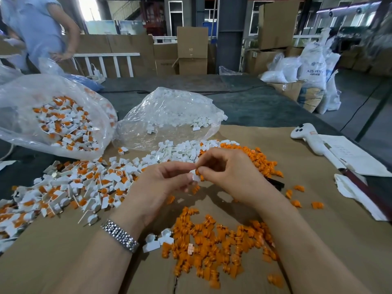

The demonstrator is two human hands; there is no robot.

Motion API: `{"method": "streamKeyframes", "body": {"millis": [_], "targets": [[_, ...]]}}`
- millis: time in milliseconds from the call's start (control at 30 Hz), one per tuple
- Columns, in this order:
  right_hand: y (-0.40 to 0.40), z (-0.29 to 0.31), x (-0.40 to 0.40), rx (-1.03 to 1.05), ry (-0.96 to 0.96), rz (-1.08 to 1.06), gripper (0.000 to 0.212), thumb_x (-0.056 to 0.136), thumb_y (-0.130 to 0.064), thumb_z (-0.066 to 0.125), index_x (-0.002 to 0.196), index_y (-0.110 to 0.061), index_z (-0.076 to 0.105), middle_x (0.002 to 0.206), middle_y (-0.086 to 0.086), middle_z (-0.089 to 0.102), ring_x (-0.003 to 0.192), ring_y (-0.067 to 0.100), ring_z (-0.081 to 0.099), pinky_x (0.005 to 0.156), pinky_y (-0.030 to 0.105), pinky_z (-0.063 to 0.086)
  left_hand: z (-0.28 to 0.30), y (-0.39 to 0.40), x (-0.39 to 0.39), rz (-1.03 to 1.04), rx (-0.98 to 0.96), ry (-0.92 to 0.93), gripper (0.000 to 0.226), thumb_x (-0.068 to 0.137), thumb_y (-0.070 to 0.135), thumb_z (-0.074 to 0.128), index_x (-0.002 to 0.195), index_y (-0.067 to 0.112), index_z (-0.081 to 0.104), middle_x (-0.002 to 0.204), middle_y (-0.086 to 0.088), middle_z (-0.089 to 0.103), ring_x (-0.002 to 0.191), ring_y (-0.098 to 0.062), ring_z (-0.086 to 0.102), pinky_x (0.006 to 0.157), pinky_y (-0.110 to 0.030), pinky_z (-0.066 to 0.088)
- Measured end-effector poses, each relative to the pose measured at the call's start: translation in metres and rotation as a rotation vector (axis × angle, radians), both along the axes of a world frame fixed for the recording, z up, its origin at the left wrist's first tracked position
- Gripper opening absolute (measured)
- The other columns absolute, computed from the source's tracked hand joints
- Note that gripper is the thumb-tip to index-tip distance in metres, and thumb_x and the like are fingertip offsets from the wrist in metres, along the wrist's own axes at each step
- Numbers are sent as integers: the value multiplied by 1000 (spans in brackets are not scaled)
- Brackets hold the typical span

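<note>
Although the left edge cuts off the clear plastic bag of joined white-and-orange pieces [63, 122], its open mouth shows them heaped inside. The loose heap of joined pieces [63, 187] below it, lying on the brown cardboard sheet [318, 219], also runs out of view at the left. A person in a pale blue top [38, 28] stands behind, head out of frame.

Further right, a crumpled clear bag of plain white parts [169, 115] spills onto the cardboard, its folds blurring what lies inside. The left hand [161, 183], with a silver metal watch [119, 235] on its wrist, curls its fingers and pinches a small white plastic clip [195, 177] at the fingertips. The right hand [229, 177] pinches a small orange ribbed plug [197, 172] between thumb and forefinger, pressed against the clip. Both pieces are held above the cardboard and are largely covered by fingers, so how they meet is unclear.

Below the wrists lies a scatter of loose orange plugs [216, 247], partly hidden by the right forearm. At the far right a white plastic controller [305, 134] rests beside sheets of white paper [350, 155], which the edge cuts off.
</note>
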State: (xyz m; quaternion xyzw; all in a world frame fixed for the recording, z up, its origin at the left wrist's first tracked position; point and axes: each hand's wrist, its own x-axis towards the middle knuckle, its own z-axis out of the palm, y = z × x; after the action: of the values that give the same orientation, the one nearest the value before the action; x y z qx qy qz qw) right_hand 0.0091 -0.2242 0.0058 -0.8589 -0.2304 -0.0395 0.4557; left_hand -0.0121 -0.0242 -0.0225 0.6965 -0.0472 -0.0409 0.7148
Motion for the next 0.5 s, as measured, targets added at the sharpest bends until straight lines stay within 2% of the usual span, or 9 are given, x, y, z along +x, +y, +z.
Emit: {"method": "streamKeyframes", "body": {"millis": [100,200,300,433,500], "targets": [[1,1,-1,114,88,14,6,93,-16,71,99,-16,71,88,3,74,80,17,72,78,35,61,0,-3,-1,-10,4,-67,19,87,16,74,105,18,81,96,-16,78,82,-21,73,71,-20,56],[-2,3,-3,188,148,96,13,92,-22,72,105,-19,71,91,1,73,82,15,72,79,26,59,2,-4,1,-31,-237,6,18,87,6,70,101,8,80,95,-21,75,83,-24,73,66,-22,57],[-3,4,-3,110,44,112,20,90,-24,75,109,-27,72,92,-5,71,87,11,68,83,29,57,3,0,3,-73,-381,64,19,86,5,67,101,5,80,90,-17,73,77,-21,72,60,-22,55],[-1,4,-4,143,-88,81,9,91,-17,73,100,-21,74,93,-8,73,91,6,70,83,23,57,4,1,2,-128,-388,64,23,86,7,67,105,5,80,91,-14,74,75,-18,72,59,-21,54],[0,3,-4,121,-154,59,7,91,-17,73,97,-19,74,94,-9,71,91,7,70,83,25,57,4,2,2,-121,-395,60,24,86,5,68,107,3,79,87,-15,74,73,-17,72,60,-21,55]]}}
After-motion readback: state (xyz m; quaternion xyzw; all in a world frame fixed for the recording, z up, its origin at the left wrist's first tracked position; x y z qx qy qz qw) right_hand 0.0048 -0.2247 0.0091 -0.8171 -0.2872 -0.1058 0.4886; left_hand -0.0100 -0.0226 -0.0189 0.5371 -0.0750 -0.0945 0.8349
